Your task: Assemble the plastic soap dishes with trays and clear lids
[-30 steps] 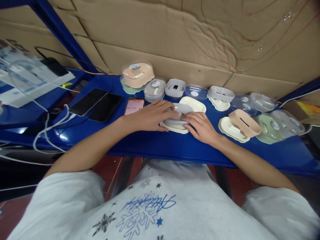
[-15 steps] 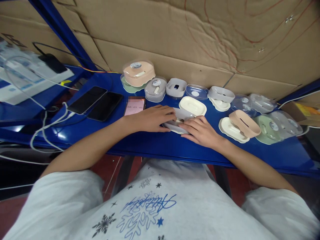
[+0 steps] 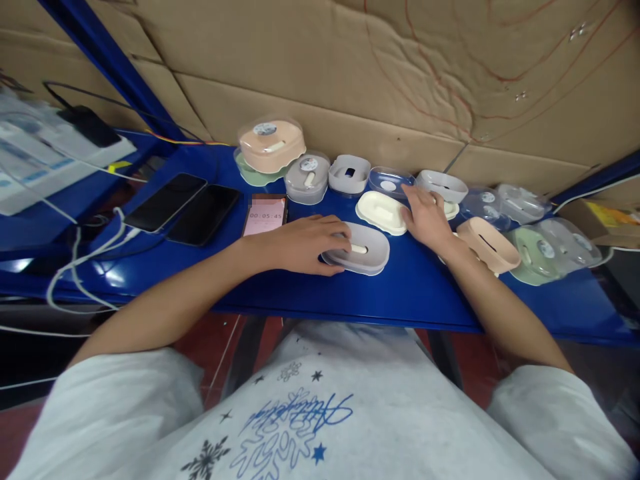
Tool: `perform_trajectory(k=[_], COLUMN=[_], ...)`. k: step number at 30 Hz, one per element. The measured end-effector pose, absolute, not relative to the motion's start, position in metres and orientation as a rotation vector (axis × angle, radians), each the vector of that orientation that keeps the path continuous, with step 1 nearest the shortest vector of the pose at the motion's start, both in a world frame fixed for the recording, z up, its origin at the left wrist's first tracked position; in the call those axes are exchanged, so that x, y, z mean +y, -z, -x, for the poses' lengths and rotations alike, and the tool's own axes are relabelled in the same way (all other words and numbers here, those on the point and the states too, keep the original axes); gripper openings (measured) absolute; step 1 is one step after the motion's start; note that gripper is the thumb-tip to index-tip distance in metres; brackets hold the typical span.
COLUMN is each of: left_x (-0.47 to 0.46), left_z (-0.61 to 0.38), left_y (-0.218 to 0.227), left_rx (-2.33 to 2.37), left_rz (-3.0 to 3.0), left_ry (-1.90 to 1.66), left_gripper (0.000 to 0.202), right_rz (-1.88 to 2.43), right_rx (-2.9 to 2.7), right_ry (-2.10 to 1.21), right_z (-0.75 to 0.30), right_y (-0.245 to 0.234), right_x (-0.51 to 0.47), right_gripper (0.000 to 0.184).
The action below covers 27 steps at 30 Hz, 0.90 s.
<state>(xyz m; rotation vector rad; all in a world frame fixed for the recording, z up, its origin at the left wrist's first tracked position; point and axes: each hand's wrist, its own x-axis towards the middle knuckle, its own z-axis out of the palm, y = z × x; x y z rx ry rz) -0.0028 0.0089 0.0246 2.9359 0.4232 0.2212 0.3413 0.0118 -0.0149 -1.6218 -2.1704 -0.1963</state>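
A grey oval soap box (image 3: pixel 373 248) with a small cream bar across its middle sits near the front of the blue table. My left hand (image 3: pixel 320 245) grips its left end, thumb at the near side and fingers over the rim. Farther back, my right hand (image 3: pixel 425 217) is open, its fingers stretched to the right edge of a clear lid (image 3: pixel 387 181) with a round white label. Whether the fingertips touch that lid, I cannot tell. Between the hands lies a cream oval base (image 3: pixel 377 212), close to my right thumb.
Lidded boxes, a peach one (image 3: pixel 273 147) and a grey one (image 3: pixel 307 180), stand back left. A phone showing a timer (image 3: pixel 265 215) lies beside two dark phones (image 3: pixel 203 213). At right are a peach ring (image 3: pixel 487 243) and a green base (image 3: pixel 535 253). Cardboard (image 3: pixel 310 73) backs the table (image 3: pixel 320 297).
My right hand has left the grey soap box and moved back and right to the clear lid. My left hand remains on the box, whose cream bar is now in plain view.
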Motion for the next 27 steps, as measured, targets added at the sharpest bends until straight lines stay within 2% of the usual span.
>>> perform_trajectory(k=[3,7,10,13,15,22,27], left_x=[0.008,0.009,0.01,0.011,0.012,0.017,0.019], left_z=[0.002,0.003,0.004,0.005,0.005,0.004,0.005], left_y=[-0.022,-0.02,-0.022,-0.024,-0.024,-0.014,-0.011], left_rx=[0.434,0.443,0.485,0.476,0.447,0.478,0.546], left_rz=[-2.968,-2.964,-2.959,-3.014,-3.063,-2.956,-2.93], left_ry=[-0.226,-0.257,-0.396,-0.58,-0.607,-0.424,-0.448], left_gripper=[0.029,0.032,0.05,0.071,0.079,0.085,0.079], right_rz=[1.657,1.43,1.301,1.297,1.327,1.297,1.137], right_rx=[-2.139,-1.911,-1.633,-1.538,-1.577,-1.972,-2.35], right_ry=[0.131,0.03,-0.341,-0.799,-0.9,-0.515,-0.404], right_z=[-0.348,-0.348,-0.344,-0.333,-0.321,-0.287,-0.286], right_y=[0.016,-0.004,-0.018,-0.018,-0.011,0.01,0.012], right_x=[0.02,0.006,-0.012,-0.029,-0.039,-0.059,-0.065], right_gripper=[0.041,0.046,0.052,0.051,0.05,0.064,0.081])
